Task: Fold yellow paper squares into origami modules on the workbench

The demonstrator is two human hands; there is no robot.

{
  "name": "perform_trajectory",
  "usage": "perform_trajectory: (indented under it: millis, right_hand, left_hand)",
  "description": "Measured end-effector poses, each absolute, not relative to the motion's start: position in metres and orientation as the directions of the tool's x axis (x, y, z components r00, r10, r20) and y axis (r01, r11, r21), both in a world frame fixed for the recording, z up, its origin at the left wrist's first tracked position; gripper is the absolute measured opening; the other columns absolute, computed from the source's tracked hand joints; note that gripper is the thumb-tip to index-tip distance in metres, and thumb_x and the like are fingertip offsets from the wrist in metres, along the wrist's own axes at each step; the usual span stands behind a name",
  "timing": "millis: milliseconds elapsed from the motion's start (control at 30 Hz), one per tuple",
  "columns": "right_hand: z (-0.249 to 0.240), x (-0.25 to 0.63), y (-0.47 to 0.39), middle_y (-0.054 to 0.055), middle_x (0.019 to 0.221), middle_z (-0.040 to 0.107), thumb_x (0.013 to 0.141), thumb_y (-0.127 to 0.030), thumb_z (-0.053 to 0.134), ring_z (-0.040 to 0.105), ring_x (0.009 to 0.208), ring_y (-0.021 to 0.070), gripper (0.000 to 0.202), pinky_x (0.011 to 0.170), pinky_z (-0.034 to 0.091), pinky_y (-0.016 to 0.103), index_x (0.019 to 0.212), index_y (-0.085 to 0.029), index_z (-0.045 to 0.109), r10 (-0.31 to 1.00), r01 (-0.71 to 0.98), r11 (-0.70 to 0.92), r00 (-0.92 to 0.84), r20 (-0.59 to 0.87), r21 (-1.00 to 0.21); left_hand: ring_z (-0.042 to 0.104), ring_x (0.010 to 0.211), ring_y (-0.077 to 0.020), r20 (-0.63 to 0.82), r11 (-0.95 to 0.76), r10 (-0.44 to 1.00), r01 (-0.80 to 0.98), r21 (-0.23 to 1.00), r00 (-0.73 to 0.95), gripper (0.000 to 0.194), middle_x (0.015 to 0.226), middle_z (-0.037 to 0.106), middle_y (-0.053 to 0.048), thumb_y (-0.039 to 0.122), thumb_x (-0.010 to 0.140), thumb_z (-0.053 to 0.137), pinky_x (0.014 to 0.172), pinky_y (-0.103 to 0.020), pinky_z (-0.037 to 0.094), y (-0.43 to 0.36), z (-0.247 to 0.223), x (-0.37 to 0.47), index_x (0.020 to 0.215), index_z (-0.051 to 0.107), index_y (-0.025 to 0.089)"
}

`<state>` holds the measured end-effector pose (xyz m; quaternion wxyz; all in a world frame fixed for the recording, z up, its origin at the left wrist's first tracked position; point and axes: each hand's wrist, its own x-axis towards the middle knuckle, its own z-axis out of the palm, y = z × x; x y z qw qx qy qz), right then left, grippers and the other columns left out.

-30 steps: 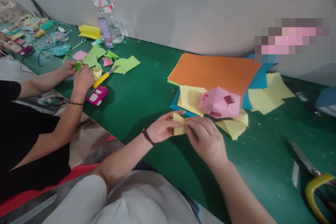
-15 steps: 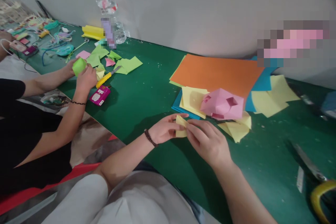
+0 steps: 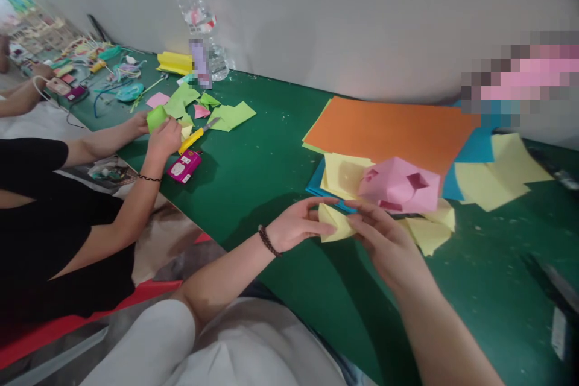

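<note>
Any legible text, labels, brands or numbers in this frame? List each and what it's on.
None readable.
Magenta packet beside the co-worker's hand: white label patches, print too small to read.
Clear bottle at the wall: red-and-white label, blurred.
Folded yellow paper held by left hand and right hand: unprinted.

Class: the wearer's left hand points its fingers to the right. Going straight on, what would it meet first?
Probably the folded yellow paper at the left hand's fingertips, then the right hand holding its other side.
</note>
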<state>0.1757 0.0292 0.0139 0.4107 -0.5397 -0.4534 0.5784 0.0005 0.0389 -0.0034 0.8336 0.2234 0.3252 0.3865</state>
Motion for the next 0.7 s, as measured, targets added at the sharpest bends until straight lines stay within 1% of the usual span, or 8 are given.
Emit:
perform_trajectory:
  millis: [100, 200, 333, 433, 500, 633, 700]
  right_hand:
    - [0.0163, 0.1768, 0.0301, -0.002, 0.067, 0.058, 0.066, -0.045, 0.077, 0.055, 0.059, 0.0123, 0.039, 0.055, 0.047, 0.026, 0.098, -0.025, 0.068, 0.958, -0.056, -0.284, -0.06, -0.28, -0.957]
    - [0.0157, 0.1787, 0.0311, -0.001, 0.068, 0.059, 0.064, -0.046, 0.079, 0.055, 0.06, 0.0122, 0.04, 0.054, 0.046, 0.025, 0.096, -0.025, 0.069, 0.957, -0.087, -0.291, -0.041, -0.288, -0.953]
    - [0.0114, 0.1804, 0.0306, 0.0, 0.07, 0.059, 0.068, -0.047, 0.076, 0.056, 0.062, 0.0128, 0.04, 0.056, 0.047, 0.025, 0.101, -0.026, 0.068, 0.962, -0.037, -0.27, -0.047, -0.268, -0.962]
    - [0.0111, 0.1805, 0.0298, 0.001, 0.074, 0.062, 0.069, -0.049, 0.074, 0.058, 0.068, 0.0143, 0.041, 0.06, 0.049, 0.026, 0.102, -0.026, 0.068, 0.968, -0.01, -0.249, -0.04, -0.248, -0.968]
    - [0.0125, 0.1804, 0.0299, 0.002, 0.077, 0.063, 0.069, -0.05, 0.075, 0.059, 0.07, 0.015, 0.042, 0.062, 0.049, 0.027, 0.103, -0.026, 0.068, 0.968, -0.003, -0.249, -0.045, -0.248, -0.969]
    - [0.0145, 0.1802, 0.031, -0.001, 0.074, 0.061, 0.065, -0.047, 0.078, 0.058, 0.068, 0.0137, 0.043, 0.063, 0.049, 0.027, 0.101, -0.026, 0.067, 0.972, -0.008, -0.232, -0.037, -0.232, -0.973]
    - [0.0148, 0.1796, 0.0309, -0.002, 0.072, 0.061, 0.065, -0.046, 0.078, 0.059, 0.067, 0.0133, 0.042, 0.063, 0.05, 0.027, 0.1, -0.027, 0.066, 0.979, 0.008, -0.201, -0.025, -0.201, -0.979]
  left_hand:
    - [0.062, 0.074, -0.0128, -0.353, 0.593, 0.794, -0.502, 0.63, 0.494, 0.063, 0.082, 0.066, -0.001, 0.021, 0.053, 0.091, 0.071, -0.027, 0.046, 0.0395, -0.003, 0.0002, 0.11, 0.064, 0.017]
    - [0.062, 0.081, -0.0134, -0.329, 0.56, 0.821, -0.551, 0.619, 0.466, 0.053, 0.089, 0.066, -0.003, 0.025, 0.058, 0.088, 0.078, -0.028, 0.047, 0.04, -0.0022, 0.0002, 0.105, 0.066, 0.016]
    - [0.062, 0.079, -0.0127, -0.336, 0.543, 0.836, -0.568, 0.619, 0.434, 0.05, 0.084, 0.066, -0.002, 0.024, 0.056, 0.089, 0.08, -0.029, 0.046, 0.04, -0.0027, 0.0012, 0.1, 0.067, 0.015]
    - [0.061, 0.075, -0.0124, -0.351, 0.527, 0.849, -0.581, 0.62, 0.396, 0.047, 0.08, 0.066, -0.002, 0.025, 0.056, 0.089, 0.079, -0.03, 0.046, 0.0401, -0.0044, 0.0016, 0.097, 0.068, 0.014]
    - [0.062, 0.075, -0.0128, -0.353, 0.509, 0.86, -0.585, 0.631, 0.367, 0.046, 0.079, 0.066, -0.002, 0.025, 0.057, 0.089, 0.078, -0.03, 0.046, 0.0404, -0.0052, 0.0017, 0.096, 0.068, 0.014]
    - [0.062, 0.076, -0.0135, -0.346, 0.46, 0.888, -0.584, 0.669, 0.303, 0.045, 0.08, 0.067, -0.003, 0.025, 0.057, 0.088, 0.075, -0.028, 0.046, 0.0407, -0.0046, 0.0026, 0.095, 0.068, 0.014]
    - [0.062, 0.077, -0.0136, -0.33, 0.426, 0.904, -0.588, 0.687, 0.27, 0.041, 0.083, 0.067, -0.004, 0.027, 0.06, 0.086, 0.075, -0.028, 0.046, 0.0403, -0.0034, 0.0034, 0.095, 0.068, 0.015]
